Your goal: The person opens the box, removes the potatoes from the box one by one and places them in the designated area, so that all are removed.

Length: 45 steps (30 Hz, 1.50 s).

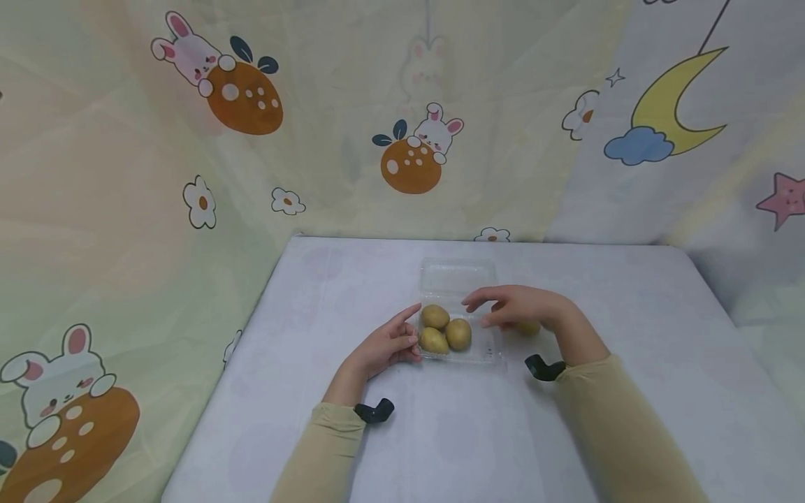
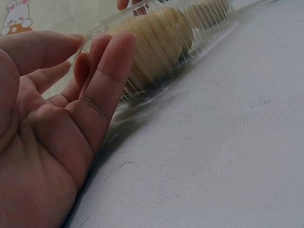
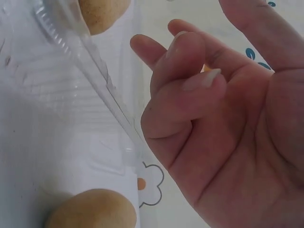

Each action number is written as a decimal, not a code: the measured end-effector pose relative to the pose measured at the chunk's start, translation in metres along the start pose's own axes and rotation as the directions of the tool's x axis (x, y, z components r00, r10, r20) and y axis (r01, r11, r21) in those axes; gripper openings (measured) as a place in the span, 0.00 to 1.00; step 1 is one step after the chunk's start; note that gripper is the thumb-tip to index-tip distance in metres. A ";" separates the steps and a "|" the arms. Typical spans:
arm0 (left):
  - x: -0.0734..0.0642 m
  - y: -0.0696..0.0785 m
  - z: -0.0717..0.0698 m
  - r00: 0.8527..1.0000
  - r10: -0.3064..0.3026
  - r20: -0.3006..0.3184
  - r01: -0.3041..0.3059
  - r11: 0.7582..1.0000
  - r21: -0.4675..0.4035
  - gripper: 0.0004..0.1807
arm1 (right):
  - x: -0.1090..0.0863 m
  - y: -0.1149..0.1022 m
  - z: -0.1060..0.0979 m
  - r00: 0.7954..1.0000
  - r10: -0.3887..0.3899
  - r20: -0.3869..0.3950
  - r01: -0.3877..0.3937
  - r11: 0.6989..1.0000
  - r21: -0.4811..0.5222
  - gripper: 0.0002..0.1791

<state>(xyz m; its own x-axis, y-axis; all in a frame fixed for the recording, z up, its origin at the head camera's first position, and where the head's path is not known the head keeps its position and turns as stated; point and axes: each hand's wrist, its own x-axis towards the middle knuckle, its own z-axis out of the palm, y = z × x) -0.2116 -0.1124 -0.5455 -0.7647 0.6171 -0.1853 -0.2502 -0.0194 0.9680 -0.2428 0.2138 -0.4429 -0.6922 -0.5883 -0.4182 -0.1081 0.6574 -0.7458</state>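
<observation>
A clear plastic container [image 1: 481,349] with its lid [image 1: 458,274] laid back stands on the white table. Inside its left half sit three potatoes, one at the back [image 1: 435,316], one in front [image 1: 433,341] and one to the right [image 1: 458,334]. My left hand [image 1: 385,347] holds the container's left side; in the left wrist view its fingers [image 2: 108,71] lie against the ribbed wall. Over the container's right part hovers my right hand [image 1: 525,305], fingers loosely bent and nothing in them. Another potato [image 1: 527,328] lies on the table beneath that hand, partly hidden by it.
The white-covered table [image 1: 440,447] stretches out on all sides of the container. Behind it hangs a cloth backdrop [image 1: 339,154] with printed rabbits, flowers and a moon. A black wrist mount [image 1: 544,367] sits on the right arm, another mount [image 1: 374,411] on the left.
</observation>
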 end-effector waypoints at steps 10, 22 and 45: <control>0.000 0.001 0.000 1.000 -0.003 -0.002 0.003 1.000 -0.003 0.38 | 0.014 -0.008 0.002 0.996 -0.038 0.077 0.040 0.999 -0.014 0.29; -0.001 0.002 0.001 1.000 -0.010 0.001 0.010 1.000 -0.007 0.38 | 0.027 -0.009 0.008 0.995 0.018 0.099 -0.012 0.998 -0.065 0.29; 0.000 0.002 0.001 1.000 0.022 0.022 -0.021 0.999 -0.036 0.39 | 0.045 -0.011 0.009 0.969 0.157 0.191 -0.137 0.984 -0.113 0.27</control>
<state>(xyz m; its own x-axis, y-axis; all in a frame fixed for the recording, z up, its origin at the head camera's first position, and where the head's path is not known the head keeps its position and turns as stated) -0.2108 -0.1115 -0.5434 -0.7568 0.6338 -0.1600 -0.2553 -0.0612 0.9649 -0.2664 0.1755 -0.4583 -0.5511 -0.5572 -0.6211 -0.0924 0.7805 -0.6183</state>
